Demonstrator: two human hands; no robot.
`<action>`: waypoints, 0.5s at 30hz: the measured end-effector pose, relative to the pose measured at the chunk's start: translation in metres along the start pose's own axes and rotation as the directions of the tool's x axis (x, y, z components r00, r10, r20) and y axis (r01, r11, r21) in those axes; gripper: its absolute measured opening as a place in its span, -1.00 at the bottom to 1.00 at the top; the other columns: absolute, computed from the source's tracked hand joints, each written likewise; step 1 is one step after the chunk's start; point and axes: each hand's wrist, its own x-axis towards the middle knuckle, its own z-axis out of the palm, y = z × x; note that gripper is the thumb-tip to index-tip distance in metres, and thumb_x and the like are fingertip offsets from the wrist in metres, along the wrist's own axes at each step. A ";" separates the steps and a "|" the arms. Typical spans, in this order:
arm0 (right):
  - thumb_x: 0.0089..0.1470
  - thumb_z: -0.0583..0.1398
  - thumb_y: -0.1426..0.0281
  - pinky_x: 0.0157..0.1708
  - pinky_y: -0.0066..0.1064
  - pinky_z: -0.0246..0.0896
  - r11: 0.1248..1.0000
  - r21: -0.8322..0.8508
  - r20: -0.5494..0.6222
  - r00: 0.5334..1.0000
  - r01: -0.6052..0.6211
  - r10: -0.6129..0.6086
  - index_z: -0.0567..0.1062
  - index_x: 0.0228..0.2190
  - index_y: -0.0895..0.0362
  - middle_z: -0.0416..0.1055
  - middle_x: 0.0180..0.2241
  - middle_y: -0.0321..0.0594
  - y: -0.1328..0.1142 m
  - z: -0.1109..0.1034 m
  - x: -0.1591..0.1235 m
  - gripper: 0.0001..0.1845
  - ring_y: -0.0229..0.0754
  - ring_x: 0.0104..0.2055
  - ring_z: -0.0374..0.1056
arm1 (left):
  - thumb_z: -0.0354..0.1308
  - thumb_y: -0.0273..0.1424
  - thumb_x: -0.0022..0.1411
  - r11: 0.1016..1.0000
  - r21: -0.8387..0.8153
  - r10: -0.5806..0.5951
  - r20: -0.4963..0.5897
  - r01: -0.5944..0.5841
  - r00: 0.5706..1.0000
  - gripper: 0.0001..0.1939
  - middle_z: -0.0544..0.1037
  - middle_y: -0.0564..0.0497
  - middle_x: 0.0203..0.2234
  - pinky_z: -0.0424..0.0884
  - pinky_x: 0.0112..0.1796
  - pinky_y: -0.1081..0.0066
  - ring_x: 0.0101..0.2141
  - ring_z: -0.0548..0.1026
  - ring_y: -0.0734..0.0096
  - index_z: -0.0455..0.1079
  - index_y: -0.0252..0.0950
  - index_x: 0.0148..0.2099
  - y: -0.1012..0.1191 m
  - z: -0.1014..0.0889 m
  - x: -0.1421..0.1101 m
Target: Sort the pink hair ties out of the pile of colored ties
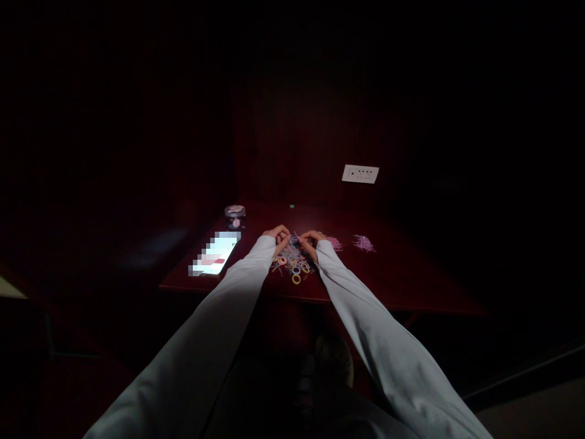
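A loose pile of small coloured hair ties [296, 266], with several rings in yellow, pink and blue among thin strips, lies on the dark red table under my hands. My left hand [278, 234] is closed at the upper left of the pile, its fingers curled together; what they hold, if anything, is too small to make out. Facing it, my right hand [312, 240] pinches a thin lilac hair tie [296, 234] that sticks up from its fingertips. The two hands are slightly apart. Just right of my right hand is a pink heap of hair ties [335, 243].
Farther right lies a lilac heap [364, 243]. At the left are a lit phone [219, 253] and a clear lidded jar [234, 217]. One green ring [292, 206] rests near the wall, which carries a white socket plate [361, 174]. The table's front edge [292, 299] faces me.
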 end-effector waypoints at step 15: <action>0.19 0.25 0.21 -0.18 -0.28 0.26 1.000 -0.019 0.060 0.998 0.000 0.001 0.58 -0.40 0.03 0.52 -0.42 -0.24 -0.005 -0.006 0.000 -0.80 -0.12 -0.33 0.36 | 0.18 -0.34 0.19 0.997 0.052 0.046 0.120 -0.053 0.992 -0.91 0.42 0.14 -0.51 0.25 -0.35 0.47 -0.43 0.34 0.44 0.45 -0.23 -0.26 0.001 -0.004 -0.004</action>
